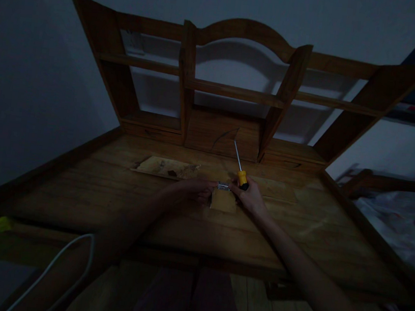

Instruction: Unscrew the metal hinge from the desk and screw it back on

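Both my hands meet over the middle of a wooden desk point(114, 200). My right hand point(250, 194) is closed round the yellow and black handle of a screwdriver point(241, 171), whose metal shaft points up and away towards the hutch. My left hand point(196, 189) pinches a small shiny metal piece point(223, 186), perhaps a hinge, which both hands touch. Just under it lies a small pale wooden block point(223, 201) on the desk top.
A wooden hutch point(232, 94) with shelves and an arched top stands at the desk's back. A flat pale board point(165, 167) lies at the left. A white cable point(58, 263) curves at the lower left. Bedding point(400, 225) shows at right. The room is dim.
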The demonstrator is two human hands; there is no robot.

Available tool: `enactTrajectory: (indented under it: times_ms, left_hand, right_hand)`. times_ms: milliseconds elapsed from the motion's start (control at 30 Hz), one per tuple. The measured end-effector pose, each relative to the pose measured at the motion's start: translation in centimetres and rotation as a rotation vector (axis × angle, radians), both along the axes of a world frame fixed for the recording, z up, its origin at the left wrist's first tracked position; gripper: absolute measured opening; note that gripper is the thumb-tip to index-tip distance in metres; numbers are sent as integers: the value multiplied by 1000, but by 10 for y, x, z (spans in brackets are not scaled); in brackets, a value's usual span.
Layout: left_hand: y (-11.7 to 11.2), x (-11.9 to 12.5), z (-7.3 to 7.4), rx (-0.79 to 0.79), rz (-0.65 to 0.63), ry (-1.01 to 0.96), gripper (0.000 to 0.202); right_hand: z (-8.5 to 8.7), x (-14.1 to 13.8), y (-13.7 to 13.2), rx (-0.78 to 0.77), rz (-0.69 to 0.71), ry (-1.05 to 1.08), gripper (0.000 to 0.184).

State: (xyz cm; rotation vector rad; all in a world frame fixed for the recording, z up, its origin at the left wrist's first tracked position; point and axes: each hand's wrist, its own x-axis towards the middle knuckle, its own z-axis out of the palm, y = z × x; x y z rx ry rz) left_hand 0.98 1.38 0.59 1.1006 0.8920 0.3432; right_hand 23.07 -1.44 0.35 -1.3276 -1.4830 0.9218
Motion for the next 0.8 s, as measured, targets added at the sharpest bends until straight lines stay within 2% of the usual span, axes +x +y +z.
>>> enactTrajectory:
  times_ms: [133,233,333,467,533,600,667,733,800]
  left_hand:
    - [2,-4,-8,115,16,38,54]
    - [0,-5,-8,187,21,66,56]
    - [-4,-6,0,252,54,173,61]
    - [-11,-8,13,408,0,336,81]
    - [-13,-8,18,500,3,372,85]
    - [-14,-6,20,600,75,421,85]
    - [-13,-3,21,735,223,477,81]
    - [-10,0,21,901,392,494,70]
    - [-7,2,21,1052,510,464,57]
  right_hand:
    - [-1,2,-1,44,-35,-109,29]
    - [0,7,-1,134,-99,-265,28]
    - [4,12,-1,165,-118,-324,25]
    - [10,15,-2,132,-133,-296,25]
    - [12,15,-3,132,-153,-303,26]
    - [14,15,-4,146,-155,-305,25]
    - [14,15,-4,169,-154,-307,24]
    - [15,14,-4,210,-159,-316,22]
    - [15,14,-5,258,-164,-336,20]
